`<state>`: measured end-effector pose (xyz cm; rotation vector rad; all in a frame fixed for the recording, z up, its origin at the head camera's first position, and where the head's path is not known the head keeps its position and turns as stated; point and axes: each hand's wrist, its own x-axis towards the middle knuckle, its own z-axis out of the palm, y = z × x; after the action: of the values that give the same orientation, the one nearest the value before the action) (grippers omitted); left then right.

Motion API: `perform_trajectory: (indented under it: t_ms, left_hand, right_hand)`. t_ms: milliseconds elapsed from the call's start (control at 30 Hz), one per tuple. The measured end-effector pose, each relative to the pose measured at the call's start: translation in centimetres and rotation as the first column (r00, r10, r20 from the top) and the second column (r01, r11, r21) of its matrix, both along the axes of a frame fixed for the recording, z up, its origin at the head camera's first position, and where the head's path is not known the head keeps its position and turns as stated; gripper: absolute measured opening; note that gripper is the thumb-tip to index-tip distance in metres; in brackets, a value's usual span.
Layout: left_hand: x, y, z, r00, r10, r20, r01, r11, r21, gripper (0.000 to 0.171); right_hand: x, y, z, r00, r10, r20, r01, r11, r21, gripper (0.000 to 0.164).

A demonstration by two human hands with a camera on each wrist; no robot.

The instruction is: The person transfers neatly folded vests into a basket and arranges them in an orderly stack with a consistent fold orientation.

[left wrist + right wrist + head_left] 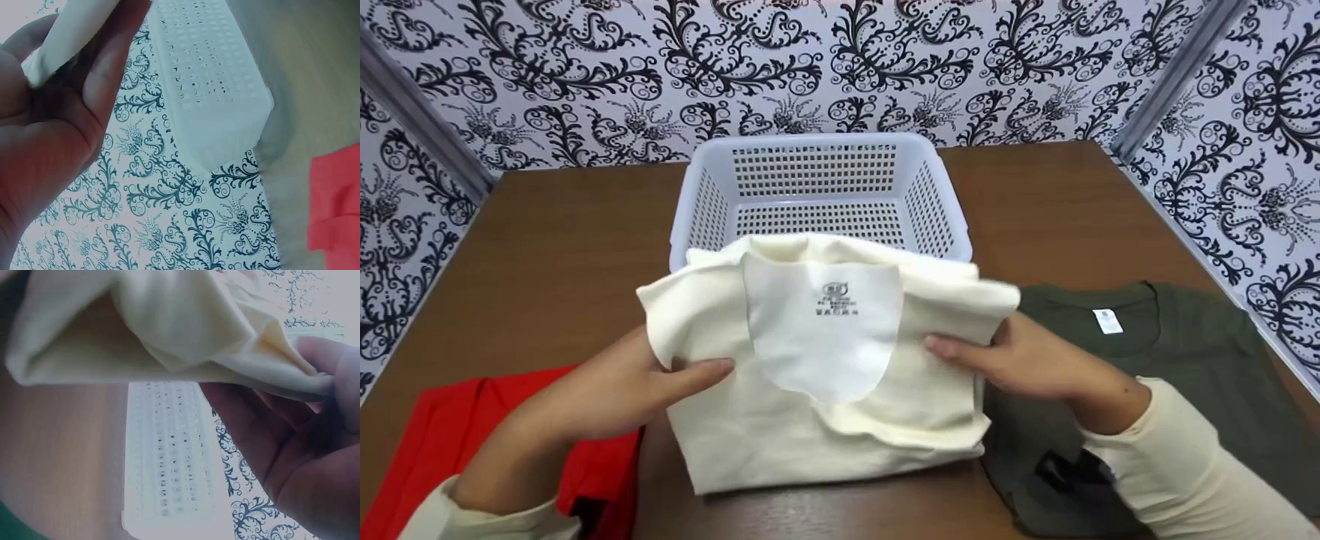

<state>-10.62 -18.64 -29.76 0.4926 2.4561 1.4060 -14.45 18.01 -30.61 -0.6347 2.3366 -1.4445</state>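
A folded cream shirt (720, 435) is held up in front of the basket in the head view, its pale neck panel with a printed label facing me. My left hand (637, 382) grips its left side, thumb on the front and fingers behind the cloth. On the opposite side my right hand (1027, 356) pinches the shirt the same way. The right wrist view shows the folded cloth (169, 326) between thumb and fingers, with layers sagging open at the edge. In the left wrist view the left hand (50, 118) curls round a cream edge.
Behind the shirt stands a white perforated basket (814, 202) on the brown table (577, 247). A red garment (604, 465) lies at the left, and a dark green shirt (1192, 375) with a white neck tag lies at the right. Patterned walls (735, 67) border the table.
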Motion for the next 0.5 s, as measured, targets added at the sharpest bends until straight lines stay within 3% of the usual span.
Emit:
perform_trajectory:
  t_ms: [133, 333, 500]
  left_hand:
    - [-0.4, 0.1, 0.9, 1.000, -0.009, -0.028, 0.010, 0.998, 0.058, 0.047]
    - [-1.7, 0.2, 2.6, 1.000, 0.018, -0.013, -0.016, 0.994, 0.110, 0.045]
    - [-4.7, 0.4, 4.5, 0.998, 0.069, 0.002, -0.069, 0.986, 0.154, 0.047]
  right_hand:
    - [-0.4, 0.3, 1.2, 0.999, -0.028, 0.020, 0.030, 0.997, -0.074, 0.041]
    - [-2.1, 0.1, 3.8, 0.995, -0.092, -0.026, 0.090, 0.994, -0.061, 0.042]
    - [-5.2, -0.9, 6.0, 0.988, -0.148, -0.032, 0.146, 0.987, -0.070, 0.049]
